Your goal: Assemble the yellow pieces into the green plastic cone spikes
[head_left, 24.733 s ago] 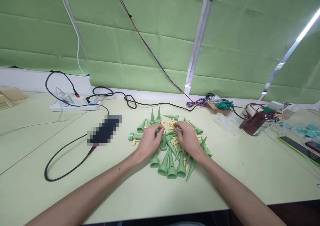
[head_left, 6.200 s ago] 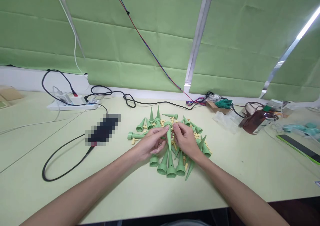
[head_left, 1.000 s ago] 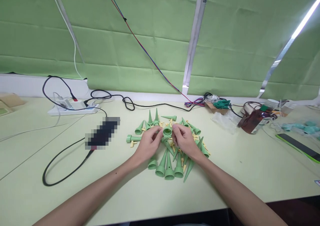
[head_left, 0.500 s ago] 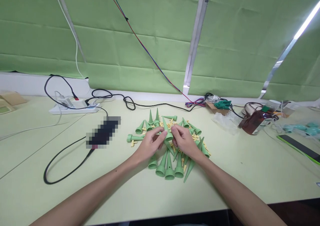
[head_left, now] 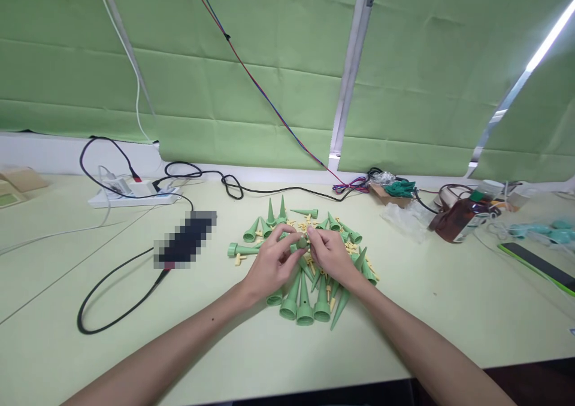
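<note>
A green watering spike point(head_left: 302, 242) is held between the thumb and fingers of my left hand point(head_left: 275, 264), its round end turned up towards me. My right hand point(head_left: 330, 251) is closed in a pinch against the spike's right side; whatever lies between its fingertips is too small and hidden to name. Around and beneath both hands lies a loose pile of green spikes, with a row of them point(head_left: 305, 313) nearest me, wide ends forward. Small yellow valves point(head_left: 238, 258) are scattered among them, several partly covered by my hands.
At the left, a black cable runs to a blurred dark device point(head_left: 186, 238), and a white power strip point(head_left: 135, 197) sits behind. To the right are a brown bottle point(head_left: 460, 219), a clear plastic bag point(head_left: 406, 220) and a green-edged phone point(head_left: 539, 266). A green blind hangs behind the table.
The spike has been tipped, from tip pointing up to its round end facing me. My left fingers have shifted their hold on it; my right hand stays nearly in place.
</note>
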Demonstrator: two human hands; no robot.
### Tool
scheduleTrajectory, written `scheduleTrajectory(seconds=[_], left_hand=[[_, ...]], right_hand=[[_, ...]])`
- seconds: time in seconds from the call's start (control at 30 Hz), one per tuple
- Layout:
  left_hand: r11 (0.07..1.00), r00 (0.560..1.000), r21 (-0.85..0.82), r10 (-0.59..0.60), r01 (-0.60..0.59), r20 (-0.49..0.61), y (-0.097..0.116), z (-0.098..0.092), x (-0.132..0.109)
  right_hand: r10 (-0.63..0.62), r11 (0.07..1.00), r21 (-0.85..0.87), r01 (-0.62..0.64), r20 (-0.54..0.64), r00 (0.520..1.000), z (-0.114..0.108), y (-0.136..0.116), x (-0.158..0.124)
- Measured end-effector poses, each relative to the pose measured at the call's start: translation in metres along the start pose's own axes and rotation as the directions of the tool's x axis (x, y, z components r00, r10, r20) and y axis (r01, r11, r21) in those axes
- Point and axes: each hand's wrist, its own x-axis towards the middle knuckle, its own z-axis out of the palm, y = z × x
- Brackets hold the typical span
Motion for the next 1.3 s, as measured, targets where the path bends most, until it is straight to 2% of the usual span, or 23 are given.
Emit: scheduleTrajectory(seconds=[0.2,0.27,0.33,0.43,0.57,0.7,0.8,0.97,1.07,1.2,1.3], left_hand=[[0.989,0.985,-0.032,-0.150,0.147,-0.084,0.0041,-0.0008,0.0034],[0.978,0.976,-0.069,-0.202,0.197,-0.077,0.0043,-0.0016,0.0054],[0.955,0.966,-0.150,-0.260,0.255,-0.014,0.0034,-0.0022,0.0071],[0.869,0.930,-0.330,-0.348,0.368,0.121,0.0009,-0.0016,0.0075],[0.781,0.901,-0.449,-0.370,0.433,0.227,-0.0005,-0.0003,0.0063],[0.767,0.897,-0.464,-0.379,0.443,0.229,0.0027,-0.0017,0.0070],[0.818,0.913,-0.404,-0.366,0.409,0.182,0.0059,-0.0030,0.0081],[0.943,0.971,-0.232,-0.239,0.237,0.022,0.0057,-0.0015,0.0069],[0.968,0.984,-0.176,-0.180,0.178,0.000,0.0030,-0.0003,0.0053],[0.969,0.981,-0.157,-0.194,0.191,-0.010,0.0010,0.0000,0.0049],[0.959,0.968,-0.148,-0.248,0.241,-0.029,0.0016,-0.0007,0.0056]], right_hand=[[0.026,0.995,0.093,-0.022,-0.040,0.999,-0.0009,-0.0028,0.0001],[0.034,0.990,0.136,-0.028,-0.048,0.998,-0.0022,-0.0050,0.0003],[0.036,0.985,0.167,-0.030,-0.032,0.999,-0.0031,-0.0066,0.0004],[0.020,0.984,0.176,-0.026,0.034,0.999,-0.0030,-0.0074,-0.0001],[-0.008,0.986,0.167,-0.007,0.090,0.996,-0.0022,-0.0058,-0.0006],[-0.025,0.988,0.154,0.011,0.087,0.996,-0.0018,-0.0031,-0.0004],[-0.002,0.983,0.183,-0.010,0.065,0.998,-0.0007,-0.0019,-0.0006],[0.089,0.942,0.317,-0.113,0.090,0.992,0.0012,-0.0033,-0.0006],[0.119,0.918,0.365,-0.153,0.114,0.986,0.0019,-0.0041,0.0001],[0.101,0.914,0.383,-0.133,0.103,0.990,0.0027,-0.0049,0.0009],[0.086,0.926,0.362,-0.109,0.079,0.993,0.0025,-0.0060,0.0012]])
